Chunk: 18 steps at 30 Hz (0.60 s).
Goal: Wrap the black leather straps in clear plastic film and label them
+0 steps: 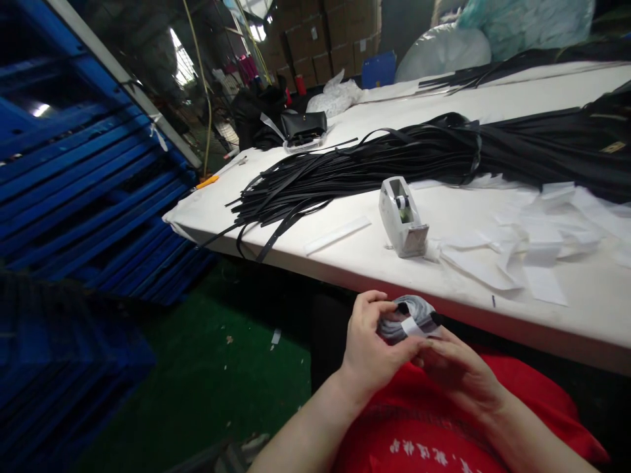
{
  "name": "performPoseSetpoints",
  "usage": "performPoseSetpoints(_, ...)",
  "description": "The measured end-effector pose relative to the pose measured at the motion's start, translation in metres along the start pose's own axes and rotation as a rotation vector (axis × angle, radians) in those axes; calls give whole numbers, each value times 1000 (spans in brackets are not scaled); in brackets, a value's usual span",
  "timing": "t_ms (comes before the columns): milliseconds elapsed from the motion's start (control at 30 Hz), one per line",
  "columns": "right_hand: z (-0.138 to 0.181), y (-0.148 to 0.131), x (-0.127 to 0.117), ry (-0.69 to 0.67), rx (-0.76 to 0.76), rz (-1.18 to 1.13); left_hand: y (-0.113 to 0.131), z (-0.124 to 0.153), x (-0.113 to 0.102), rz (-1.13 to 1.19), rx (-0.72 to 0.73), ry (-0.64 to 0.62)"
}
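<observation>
My left hand (367, 341) and my right hand (456, 364) meet just below the table's near edge, over my red shirt. Between them sits a coiled black strap (409, 314), rolled into a tight round bundle with a small white paper strip (412, 326) across it. The left hand's fingers curl round the coil from the left. My right hand's fingers pinch the coil and the paper strip from the right. A grey tape dispenser (401, 217) stands on the white table (444, 223) right above my hands.
A long heap of loose black straps (394, 157) lies across the table. Torn white paper pieces (532, 249) litter its right side; a white strip (338, 234) lies left of the dispenser. Blue pallets (83, 184) lean at left over green floor (207, 387). Cardboard boxes (325, 39) stand behind.
</observation>
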State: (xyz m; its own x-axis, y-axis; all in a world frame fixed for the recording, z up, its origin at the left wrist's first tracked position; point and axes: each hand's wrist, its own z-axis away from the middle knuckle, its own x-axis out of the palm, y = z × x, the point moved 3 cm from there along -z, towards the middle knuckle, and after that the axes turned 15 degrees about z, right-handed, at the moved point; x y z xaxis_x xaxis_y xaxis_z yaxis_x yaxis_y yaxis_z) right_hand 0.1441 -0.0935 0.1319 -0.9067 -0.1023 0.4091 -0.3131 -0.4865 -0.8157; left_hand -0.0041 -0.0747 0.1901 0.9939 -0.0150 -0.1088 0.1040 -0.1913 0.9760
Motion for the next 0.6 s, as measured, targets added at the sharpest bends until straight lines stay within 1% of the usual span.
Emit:
performPoseSetpoints(67,-1,0,1,-15,-13,-10,0,0,1,-16,46,-8)
performPoseSetpoints(133,-3,0,1,-26,-26,-4,-1,1,2,-50,80,12)
performPoseSetpoints(200,-5,0,1,-14,-34,15,-2,3,3,-124,138,42)
performPoseSetpoints(267,-6,-1,2,7,-36,27,-1,5,5,-217,224,31)
performPoseSetpoints(367,-6,-4,7,-7,-42,12,-1,5,8,-341,330,-34)
performPoseSetpoints(467,-6,-8,11,-37,-56,-59,-7,1,8,-402,365,-126)
performPoseSetpoints(533,-6,-12,12,-61,-84,-109,-12,0,7,-385,370,-196)
performPoseSetpoints(600,-5,-13,11,-111,-118,-102,-16,-1,5,-319,337,-208)
